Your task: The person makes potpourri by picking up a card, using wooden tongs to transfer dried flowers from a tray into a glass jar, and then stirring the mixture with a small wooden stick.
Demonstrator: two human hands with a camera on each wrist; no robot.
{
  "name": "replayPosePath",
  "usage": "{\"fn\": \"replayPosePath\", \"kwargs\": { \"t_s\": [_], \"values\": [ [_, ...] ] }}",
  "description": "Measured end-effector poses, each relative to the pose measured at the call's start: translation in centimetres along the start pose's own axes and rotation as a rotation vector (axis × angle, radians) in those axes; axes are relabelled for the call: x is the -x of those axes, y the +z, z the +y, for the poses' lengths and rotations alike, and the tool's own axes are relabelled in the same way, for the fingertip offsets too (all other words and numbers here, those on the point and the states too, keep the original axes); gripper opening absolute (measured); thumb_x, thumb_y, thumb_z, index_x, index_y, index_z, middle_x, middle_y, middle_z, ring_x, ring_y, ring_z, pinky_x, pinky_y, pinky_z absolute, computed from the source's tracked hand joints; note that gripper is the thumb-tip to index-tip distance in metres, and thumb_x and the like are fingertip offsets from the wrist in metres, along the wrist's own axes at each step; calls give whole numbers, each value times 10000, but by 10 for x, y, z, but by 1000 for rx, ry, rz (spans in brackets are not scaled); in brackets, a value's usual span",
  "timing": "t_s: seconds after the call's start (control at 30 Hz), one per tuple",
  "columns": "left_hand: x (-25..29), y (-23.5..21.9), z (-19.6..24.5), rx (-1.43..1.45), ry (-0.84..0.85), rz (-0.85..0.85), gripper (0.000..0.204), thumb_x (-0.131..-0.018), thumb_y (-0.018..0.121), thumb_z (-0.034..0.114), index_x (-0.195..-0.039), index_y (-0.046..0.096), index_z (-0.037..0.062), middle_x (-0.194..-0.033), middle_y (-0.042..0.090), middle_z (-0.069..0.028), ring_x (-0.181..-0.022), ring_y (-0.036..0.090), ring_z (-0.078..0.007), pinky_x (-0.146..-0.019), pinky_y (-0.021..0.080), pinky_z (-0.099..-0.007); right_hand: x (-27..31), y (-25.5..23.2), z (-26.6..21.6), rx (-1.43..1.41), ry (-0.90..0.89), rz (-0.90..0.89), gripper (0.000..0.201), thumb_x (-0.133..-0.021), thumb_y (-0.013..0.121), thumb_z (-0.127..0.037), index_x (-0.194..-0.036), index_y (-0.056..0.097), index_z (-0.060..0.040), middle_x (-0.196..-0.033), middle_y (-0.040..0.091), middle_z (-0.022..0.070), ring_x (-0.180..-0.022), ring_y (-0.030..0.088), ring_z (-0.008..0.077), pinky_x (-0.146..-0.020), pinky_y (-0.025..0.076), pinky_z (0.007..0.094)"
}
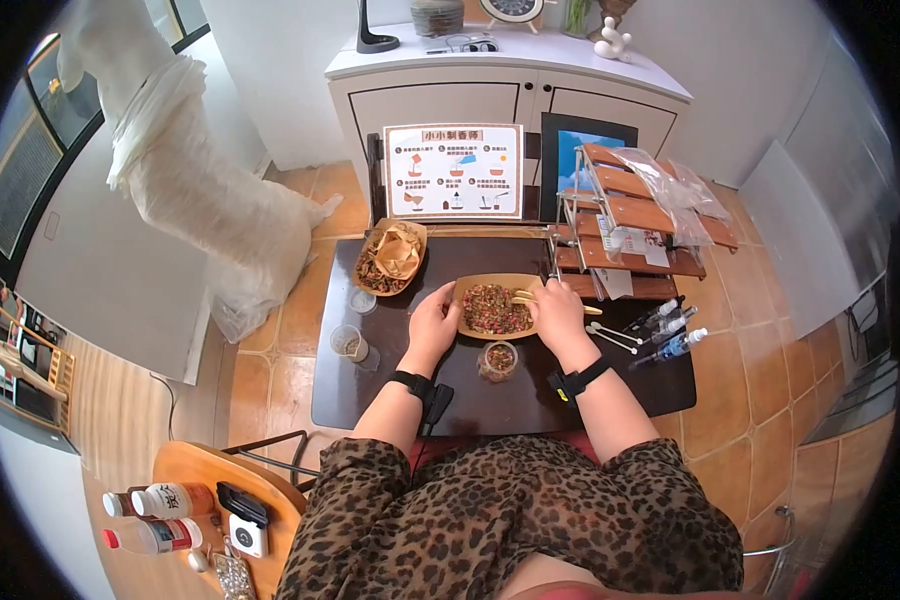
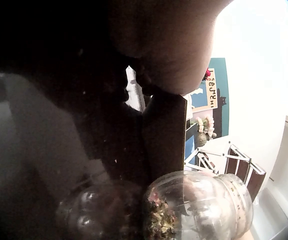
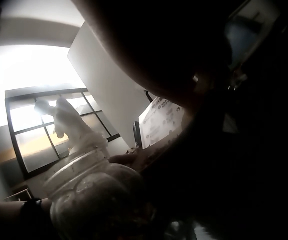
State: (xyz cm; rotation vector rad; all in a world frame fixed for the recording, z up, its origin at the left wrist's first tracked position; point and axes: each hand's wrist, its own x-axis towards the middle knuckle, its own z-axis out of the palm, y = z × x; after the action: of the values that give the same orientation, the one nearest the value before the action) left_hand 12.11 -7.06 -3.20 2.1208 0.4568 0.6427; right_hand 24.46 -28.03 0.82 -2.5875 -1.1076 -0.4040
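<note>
Brown boat-shaped tray [image 1: 510,280] is at ctr of table [image 1: 500,407], w/ red-green dried bits [image 1: 492,312] inside. R hand [image 1: 558,314] pinches gold tweezers [image 1: 521,296] at its right part; L hand [image 1: 433,325] touches left rim, grip I can't tell. Glass jar [image 1: 497,362] is just nearer; dark tabletop shows betw. jar and near edge.

A clear glass jar [image 3: 99,200] fills the lower left, tilted in this view, its rounded body dim. Above it, the right hand [image 3: 164,50] is a large, near-black shape, its fingers lost in shadow. Behind the jar stand a pale, draped form [image 3: 74,125] and a bright, dark-framed window [image 3: 36,150]. A white printed sheet [image 3: 159,122] shows near the middle.
</note>
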Motion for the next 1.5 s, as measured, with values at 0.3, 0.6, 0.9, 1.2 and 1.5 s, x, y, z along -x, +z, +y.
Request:
{"fn": "replayPosePath", "kwargs": {
  "t_s": [0.3,0.6,0.9,1.2,1.5],
  "values": [
    [0,0,-2,-16,25,20,374,-902,643,147,-1269,654,76,-819,656,-110,-733,640,-248,-685,512,-354,-5,6,-3,15,-18,-1,138,-842,727,-189,-829,655,-73,-884,604,99,-911,614,313,-779,506,453],
    [0,-2,4,-17,2,5,353,-910,628,164,-1248,654,67,-811,669,-105,-738,653,-259,-681,515,-367,1,-9,-2,-66,20,97,116,-858,712,-175,-891,659,-77,-880,600,98,-905,610,319,-787,489,457],
    [0,2,-3,10,-10,3,351,-908,634,165,-1245,654,68,-813,672,-105,-739,653,-259,-680,514,-364,8,-30,-8,-226,10,174,148,-861,722,-171,-926,664,-51,-881,597,105,-887,602,330,-779,479,452],
    [0,2,-5,-17,28,18,360,-902,639,135,-1254,655,57,-792,658,-92,-685,639,-213,-660,512,-337,42,-66,-33,-347,-117,78,125,-870,702,-172,-921,672,-62,-878,593,88,-878,589,316,-769,465,439],
    [0,2,-3,-20,9,14,367,-897,647,144,-1254,658,60,-795,669,-104,-687,648,-227,-659,518,-348,59,-60,-33,-239,-280,2,153,-834,736,-205,-934,674,-106,-877,575,67,-868,577,285,-782,443,412]
  ]
}}
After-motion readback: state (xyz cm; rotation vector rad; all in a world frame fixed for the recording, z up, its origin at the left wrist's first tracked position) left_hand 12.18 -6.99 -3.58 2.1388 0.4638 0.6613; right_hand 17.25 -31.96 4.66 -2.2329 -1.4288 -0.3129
